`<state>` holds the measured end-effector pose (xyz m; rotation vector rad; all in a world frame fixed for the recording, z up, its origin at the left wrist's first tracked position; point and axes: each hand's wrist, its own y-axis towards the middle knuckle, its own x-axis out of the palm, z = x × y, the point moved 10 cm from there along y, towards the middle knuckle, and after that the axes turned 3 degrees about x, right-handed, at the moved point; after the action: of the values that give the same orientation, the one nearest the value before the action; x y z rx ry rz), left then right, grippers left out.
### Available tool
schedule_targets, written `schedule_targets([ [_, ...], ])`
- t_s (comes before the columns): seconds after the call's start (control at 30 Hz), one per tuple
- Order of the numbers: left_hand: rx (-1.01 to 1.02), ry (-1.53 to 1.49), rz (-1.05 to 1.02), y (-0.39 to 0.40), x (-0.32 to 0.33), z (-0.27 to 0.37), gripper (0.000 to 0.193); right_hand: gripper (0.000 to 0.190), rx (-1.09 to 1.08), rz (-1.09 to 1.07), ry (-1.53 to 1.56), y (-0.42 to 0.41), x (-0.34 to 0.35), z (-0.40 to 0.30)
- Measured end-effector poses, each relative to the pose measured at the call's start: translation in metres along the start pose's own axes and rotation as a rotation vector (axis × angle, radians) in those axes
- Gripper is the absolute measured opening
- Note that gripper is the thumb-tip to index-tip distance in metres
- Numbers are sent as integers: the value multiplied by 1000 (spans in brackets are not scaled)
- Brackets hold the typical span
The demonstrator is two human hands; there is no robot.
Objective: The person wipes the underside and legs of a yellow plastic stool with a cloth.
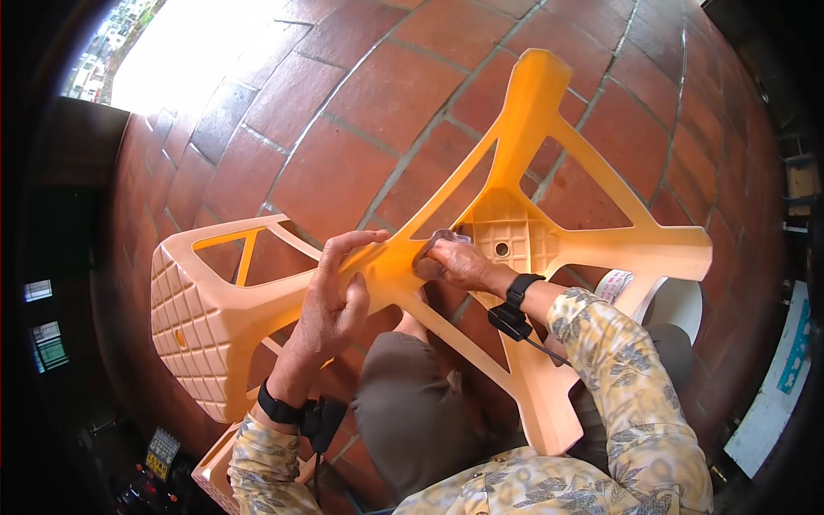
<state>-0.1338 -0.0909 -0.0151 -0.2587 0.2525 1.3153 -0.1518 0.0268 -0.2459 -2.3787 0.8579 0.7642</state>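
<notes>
An orange plastic stool (521, 161) is tipped over in front of me, with its hollow, ribbed underside facing me and its legs splayed. My left hand (338, 299) grips one leg at the left, thumb and fingers spread across its edges. My right hand (460, 261) holds a crumpled greyish cloth (456, 236) against the inner face of that same leg, near the seat. Part of the cloth is hidden by the fingers. Close behind my left hand, a second orange plastic stool (193, 328) lies on its side, its grid-patterned seat turned left.
Part of another orange stool (215, 467) shows at lower left. A white bucket (682, 306) stands by my knee at the right, partly behind the stool. Red floor tiles (347, 161) stretch ahead. A motorbike (154, 476) is at far lower left; a white board (772, 393) lies far right.
</notes>
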Motion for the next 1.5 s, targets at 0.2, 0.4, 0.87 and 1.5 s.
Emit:
schedule_targets([
  [0.2, -41, -34, 42, -2, -2, -9, 47, 36, -273, 114, 80, -30, -68, -96],
  [0.4, -31, 65, 39, -3, -4, -3, 40, 43, -446, 145, -87, -89, -94, -135],
  [0.87, -33, 281, 43, 0, -9, -1, 26, 11, -498, -138, -221, -189, -84, -125],
  [1.5, -303, 299, 153, 8, -22, -36, 27, 43, -329, -55, -73, -186, -83, -127],
])
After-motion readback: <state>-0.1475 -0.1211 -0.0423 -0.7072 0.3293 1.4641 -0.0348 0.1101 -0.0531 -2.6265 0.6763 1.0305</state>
